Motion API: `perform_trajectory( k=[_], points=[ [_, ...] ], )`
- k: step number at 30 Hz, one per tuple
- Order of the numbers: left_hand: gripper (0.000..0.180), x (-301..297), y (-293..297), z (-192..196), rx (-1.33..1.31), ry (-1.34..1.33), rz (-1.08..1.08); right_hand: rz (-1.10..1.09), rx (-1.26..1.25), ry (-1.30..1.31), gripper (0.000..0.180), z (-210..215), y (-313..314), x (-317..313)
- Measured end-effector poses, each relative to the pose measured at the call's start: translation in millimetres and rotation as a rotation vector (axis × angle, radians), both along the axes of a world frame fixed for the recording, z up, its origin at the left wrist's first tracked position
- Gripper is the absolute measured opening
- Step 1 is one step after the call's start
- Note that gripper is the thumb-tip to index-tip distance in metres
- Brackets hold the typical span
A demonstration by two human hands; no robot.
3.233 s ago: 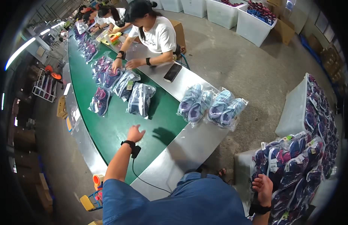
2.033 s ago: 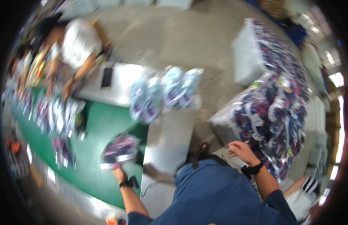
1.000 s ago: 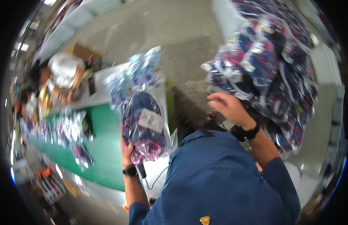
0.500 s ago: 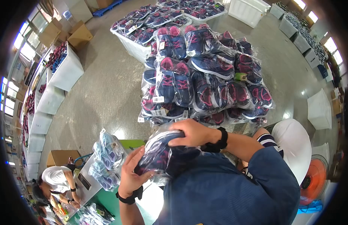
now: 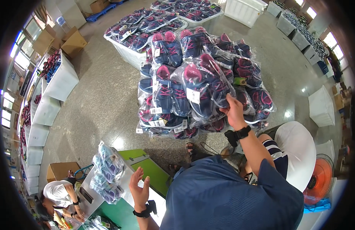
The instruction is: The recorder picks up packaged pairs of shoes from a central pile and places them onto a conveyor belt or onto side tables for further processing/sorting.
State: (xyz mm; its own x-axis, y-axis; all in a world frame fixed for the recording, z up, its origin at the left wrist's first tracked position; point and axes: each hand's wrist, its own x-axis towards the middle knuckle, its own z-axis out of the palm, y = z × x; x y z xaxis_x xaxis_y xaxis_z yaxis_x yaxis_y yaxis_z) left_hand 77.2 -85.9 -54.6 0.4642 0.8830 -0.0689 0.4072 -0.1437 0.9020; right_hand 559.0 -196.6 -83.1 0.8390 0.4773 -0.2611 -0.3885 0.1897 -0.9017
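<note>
A clear plastic bag with a pair of navy and pink sneakers (image 5: 202,86) is gripped at its lower right by my right hand (image 5: 235,112). It lies against the front of a tall stack of bagged sneakers (image 5: 166,100) of the same colours, and a white label shows on it. Above the table on the left, my left hand (image 5: 139,189) is lifted with its fingers apart and nothing in it. Near that hand, several bagged light-blue and purple shoes (image 5: 108,168) are piled on the white table (image 5: 128,183).
White bins (image 5: 125,51) full of bagged sneakers stand behind the stack. More bins (image 5: 62,78) line the left side. A co-worker (image 5: 58,195) bends over the table at lower left. An orange fan (image 5: 318,178) and a person's white-clothed back (image 5: 296,149) are at right.
My right hand has carried the bagged sneakers from in front of my body forward to the stack. My left hand has let go of them and stayed back by the table.
</note>
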Motion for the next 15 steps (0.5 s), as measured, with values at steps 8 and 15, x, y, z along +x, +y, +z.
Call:
perform_trajectory(
  k=[8,15],
  points=[
    [0.049,-38,-31,-25,-0.042,0.207,-0.01,0.272,-0.496,-0.003,0.061,15,-12,-1],
    [0.055,-93,-66,-65,-0.183,0.349,0.03,0.313,-0.606,-0.24,0.066,13,-29,-2]
  ],
)
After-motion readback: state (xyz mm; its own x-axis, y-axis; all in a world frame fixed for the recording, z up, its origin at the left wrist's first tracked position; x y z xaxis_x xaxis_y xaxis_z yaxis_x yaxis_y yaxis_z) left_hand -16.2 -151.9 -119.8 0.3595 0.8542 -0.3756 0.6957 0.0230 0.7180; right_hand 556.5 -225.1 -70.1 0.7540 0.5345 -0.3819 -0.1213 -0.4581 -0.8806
